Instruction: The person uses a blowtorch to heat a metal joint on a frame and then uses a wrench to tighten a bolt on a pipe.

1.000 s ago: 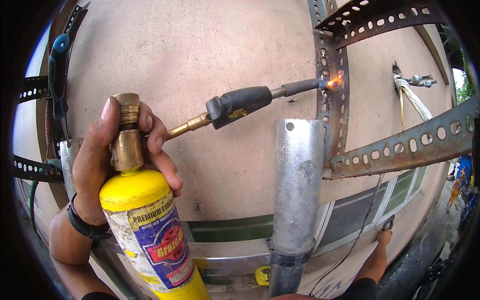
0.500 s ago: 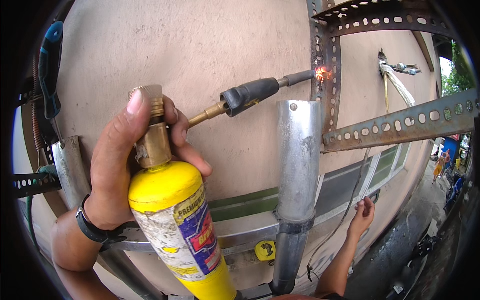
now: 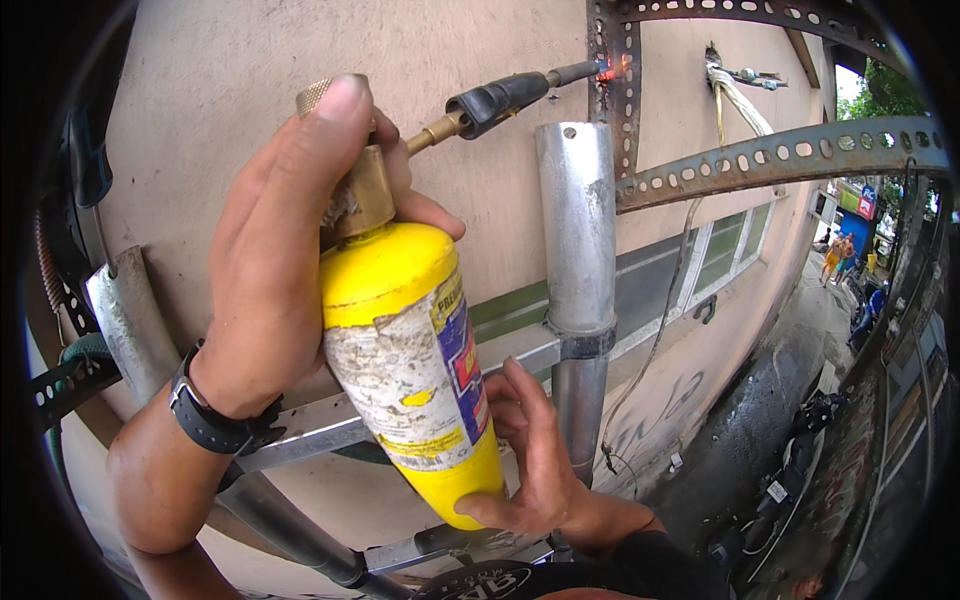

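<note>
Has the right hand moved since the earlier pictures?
Yes, the right hand moved left: from right of the central metal post to the yellow cylinder.

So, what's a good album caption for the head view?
Lit torch: left hand at the brass valve, right hand low on the yellow cylinder.

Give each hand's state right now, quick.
Left hand: closed, holding the brass valve.
Right hand: half-curled at the lower end of the cylinder; whether it grips cannot be told.
</note>
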Demonstrator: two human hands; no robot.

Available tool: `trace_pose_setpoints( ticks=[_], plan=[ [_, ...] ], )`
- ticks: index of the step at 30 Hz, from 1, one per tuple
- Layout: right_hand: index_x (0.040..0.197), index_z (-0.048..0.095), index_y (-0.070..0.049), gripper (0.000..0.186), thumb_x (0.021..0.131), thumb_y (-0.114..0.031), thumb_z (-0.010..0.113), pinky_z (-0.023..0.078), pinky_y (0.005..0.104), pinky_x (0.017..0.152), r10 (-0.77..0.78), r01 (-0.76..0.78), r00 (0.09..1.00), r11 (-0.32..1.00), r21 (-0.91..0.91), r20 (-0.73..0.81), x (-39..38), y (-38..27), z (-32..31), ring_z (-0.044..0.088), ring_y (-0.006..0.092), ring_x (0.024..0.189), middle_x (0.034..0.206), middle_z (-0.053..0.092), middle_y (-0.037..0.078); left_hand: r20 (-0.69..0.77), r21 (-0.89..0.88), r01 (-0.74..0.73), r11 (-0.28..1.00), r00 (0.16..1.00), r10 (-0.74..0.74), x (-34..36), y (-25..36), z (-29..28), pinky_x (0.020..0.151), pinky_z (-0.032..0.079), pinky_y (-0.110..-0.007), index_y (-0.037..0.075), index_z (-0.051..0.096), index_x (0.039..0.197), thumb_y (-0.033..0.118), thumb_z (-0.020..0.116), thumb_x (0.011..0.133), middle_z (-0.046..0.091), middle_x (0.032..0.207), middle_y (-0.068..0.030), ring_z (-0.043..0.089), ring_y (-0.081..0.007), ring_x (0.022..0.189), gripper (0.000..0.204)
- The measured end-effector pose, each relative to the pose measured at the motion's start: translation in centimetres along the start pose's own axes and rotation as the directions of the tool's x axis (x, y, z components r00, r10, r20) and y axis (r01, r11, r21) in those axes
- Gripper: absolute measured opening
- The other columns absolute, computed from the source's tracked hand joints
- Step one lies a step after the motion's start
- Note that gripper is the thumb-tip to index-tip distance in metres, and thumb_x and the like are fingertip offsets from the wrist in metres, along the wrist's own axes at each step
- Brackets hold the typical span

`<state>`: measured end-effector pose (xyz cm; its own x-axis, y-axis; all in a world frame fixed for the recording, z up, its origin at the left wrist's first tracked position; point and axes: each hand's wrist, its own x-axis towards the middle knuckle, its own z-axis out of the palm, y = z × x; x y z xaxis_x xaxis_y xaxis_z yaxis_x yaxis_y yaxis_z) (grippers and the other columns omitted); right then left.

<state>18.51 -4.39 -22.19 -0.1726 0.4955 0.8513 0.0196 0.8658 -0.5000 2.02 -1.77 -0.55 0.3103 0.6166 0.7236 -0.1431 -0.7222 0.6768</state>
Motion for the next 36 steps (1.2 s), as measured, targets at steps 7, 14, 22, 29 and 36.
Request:
trace_pose_setpoints(
  ticks=[7, 14, 22, 29, 36],
  plan=[
    [0.161, 0.003, 0.002, 0.113, 0.091, -0.051, 0.074, 0.039, 0.0506, 0.113, -0.016, 0.026, 0.999, 0.967, -0.255, 0.044, 1.4, -1.6, 1.5, 0.042, 0.0430, 0.136, 0.143, 0.031, 0.031, 0.052, 0.115, -0.022, 0.993, 0.998, 0.016, -0.1, -1.3, -0.5, 0.072, 0.060, -0.031, 0.005, 0.054, 0.107, 0.059, 0.048, 0.104, 0.058, 0.094, -0.0061, 0.075, -0.0226, 0.086, 0.054],
    [0.161, 0.008, 0.006, 0.108, 0.092, -0.048, 0.071, 0.040, 0.0487, 0.111, -0.050, 0.049, 0.999, 0.954, -0.296, 0.004, 2.2, -2.2, 1.5, 0.046, 0.0415, 0.132, 0.142, 0.037, 0.031, 0.057, 0.015, -0.013, 1.000, 0.998, 0.012, 0.1, -1.3, -0.9, 0.076, 0.059, -0.030, 0.004, 0.056, 0.122, 0.060, 0.046, 0.103, 0.058, 0.095, -0.0042, 0.075, -0.0230, 0.089, 0.060],
    [0.160, 0.012, 0.005, 0.112, 0.087, -0.049, 0.076, 0.042, 0.0477, 0.110, -0.067, 0.049, 0.997, 0.944, -0.327, -0.042, 2.4, -2.4, 1.7, 0.049, 0.0395, 0.132, 0.140, 0.041, 0.028, 0.093, -0.018, -0.028, 0.999, 0.995, 0.029, 0.2, -1.2, -0.9, 0.075, 0.060, -0.030, 0.004, 0.057, 0.119, 0.058, 0.045, 0.104, 0.059, 0.095, -0.0047, 0.076, -0.0231, 0.090, 0.057],
    [0.160, 0.013, 0.006, 0.113, 0.086, -0.049, 0.077, 0.043, 0.0465, 0.110, -0.062, 0.047, 0.997, 0.956, -0.291, -0.045, 2.5, -2.2, 1.6, 0.049, 0.0385, 0.132, 0.140, 0.041, 0.027, 0.098, 0.041, -0.084, 0.996, 0.992, 0.080, 0.3, -1.4, -1.0, 0.074, 0.062, -0.030, 0.005, 0.057, 0.113, 0.062, 0.046, 0.103, 0.061, 0.094, -0.0051, 0.076, -0.0220, 0.089, 0.058],
    [0.160, 0.012, 0.005, 0.113, 0.086, -0.051, 0.076, 0.042, 0.0466, 0.111, -0.042, 0.026, 0.998, 0.966, -0.256, -0.057, 2.4, -2.0, 1.9, 0.048, 0.0378, 0.134, 0.140, 0.041, 0.027, 0.085, 0.050, -0.090, 0.995, 0.993, 0.085, 0.3, -1.7, -0.9, 0.074, 0.062, -0.030, 0.005, 0.058, 0.112, 0.064, 0.045, 0.103, 0.063, 0.093, -0.0057, 0.077, -0.0216, 0.089, 0.061]
  ],
)
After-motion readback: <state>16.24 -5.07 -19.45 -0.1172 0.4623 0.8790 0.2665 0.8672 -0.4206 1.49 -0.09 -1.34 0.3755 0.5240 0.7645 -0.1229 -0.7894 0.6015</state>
